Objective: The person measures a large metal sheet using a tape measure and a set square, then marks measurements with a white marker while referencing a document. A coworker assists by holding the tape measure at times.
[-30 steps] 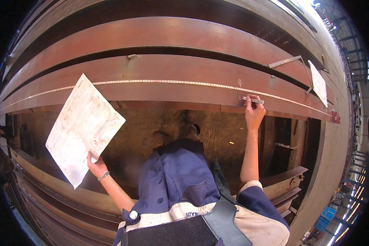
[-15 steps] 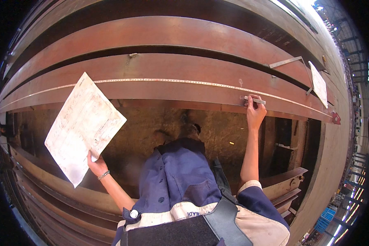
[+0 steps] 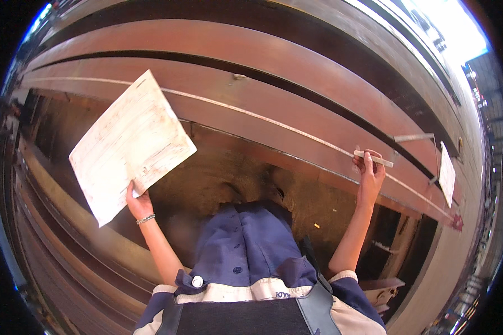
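A stained sheet of paper point(image 3: 129, 145), covered in faint drawn lines, hangs tilted from my left hand point(image 3: 140, 205), whose fingers and thumb pinch its lower edge. My right hand point(image 3: 370, 176) is closed round a pale flat stick of marking chalk point(image 3: 381, 161) and hovers over the near steel beam point(image 3: 296, 109). Along that reddish-brown beam runs a stretched tape measure point(image 3: 251, 113), passing behind the paper on the left and behind my right hand. A red piece point(image 3: 457, 223) sits at the tape's right end.
A metal square point(image 3: 413, 137) and a second paper sheet point(image 3: 446, 174) lie at the beams' right end. Another beam point(image 3: 207, 38) runs parallel beyond a dark gap. More steel sections point(image 3: 56, 223) are stacked at the lower left. A small yellow piece point(image 3: 317, 225) lies on the floor.
The whole view has turned, so the beams now slope down to the right. My right hand has come up off the beam's near edge toward the tape. The left still holds the paper.
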### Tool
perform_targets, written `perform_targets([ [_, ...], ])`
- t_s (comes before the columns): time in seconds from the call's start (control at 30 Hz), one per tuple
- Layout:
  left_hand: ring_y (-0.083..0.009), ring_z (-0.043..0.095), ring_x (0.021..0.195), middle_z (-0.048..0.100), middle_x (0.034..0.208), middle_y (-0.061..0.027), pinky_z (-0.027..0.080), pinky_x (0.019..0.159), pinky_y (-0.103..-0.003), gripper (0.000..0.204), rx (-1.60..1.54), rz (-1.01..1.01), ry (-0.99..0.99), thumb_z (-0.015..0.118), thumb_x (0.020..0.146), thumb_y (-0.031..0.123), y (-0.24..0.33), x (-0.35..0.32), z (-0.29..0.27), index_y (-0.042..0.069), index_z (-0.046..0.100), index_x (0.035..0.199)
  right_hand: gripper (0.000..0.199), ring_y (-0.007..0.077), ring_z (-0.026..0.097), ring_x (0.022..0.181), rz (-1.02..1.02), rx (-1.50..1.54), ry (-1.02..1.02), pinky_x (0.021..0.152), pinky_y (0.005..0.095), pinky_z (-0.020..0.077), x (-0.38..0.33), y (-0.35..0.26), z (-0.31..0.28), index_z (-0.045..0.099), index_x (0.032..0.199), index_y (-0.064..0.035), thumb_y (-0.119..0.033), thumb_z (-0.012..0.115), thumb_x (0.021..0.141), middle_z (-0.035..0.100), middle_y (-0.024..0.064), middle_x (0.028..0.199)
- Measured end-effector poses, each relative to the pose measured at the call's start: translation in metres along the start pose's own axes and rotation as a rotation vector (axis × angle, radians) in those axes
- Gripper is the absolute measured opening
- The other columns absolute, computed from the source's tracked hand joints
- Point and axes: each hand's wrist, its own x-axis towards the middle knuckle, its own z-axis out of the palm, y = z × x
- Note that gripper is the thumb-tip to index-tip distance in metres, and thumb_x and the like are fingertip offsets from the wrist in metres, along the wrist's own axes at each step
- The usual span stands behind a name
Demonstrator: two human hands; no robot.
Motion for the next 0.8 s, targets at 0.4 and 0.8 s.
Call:
perform_targets([
  [0.4, -0.0202, 0.063, 0.097, 0.065, 0.106, -0.0098, 0.054, 0.079, -0.031, 0.023, -0.186, -0.098, -0.041, 0.059, 0.086, 0.003, -0.009, -0.012, -0.002, -0.003, 0.058, 0.108, 0.02, 0.0132, 0.061, 0.069, 0.035, -0.031, -0.217, 0.061, 0.0272, 0.0528, 0.003, -0.011, 0.092, 0.058, 0.099, -0.0019, -0.022, 0.057, 0.095, 0.06, 0.0057, 0.082],
  [0.8, -0.0188, 0.059, 0.103, 0.064, 0.11, -0.0083, 0.048, 0.087, -0.032, 0.027, 0.245, 0.27, -0.111, 0.065, 0.083, 0.012, -0.008, -0.031, 0.014, -0.002, 0.065, 0.106, 0.027, 0.014, 0.062, 0.063, 0.149, -0.027, -0.237, 0.057, 0.0251, 0.0533, 0.001, 0.008, 0.106, 0.058, 0.1, -0.003, -0.029, 0.059, 0.093, 0.06, 0.0057, 0.077],
])
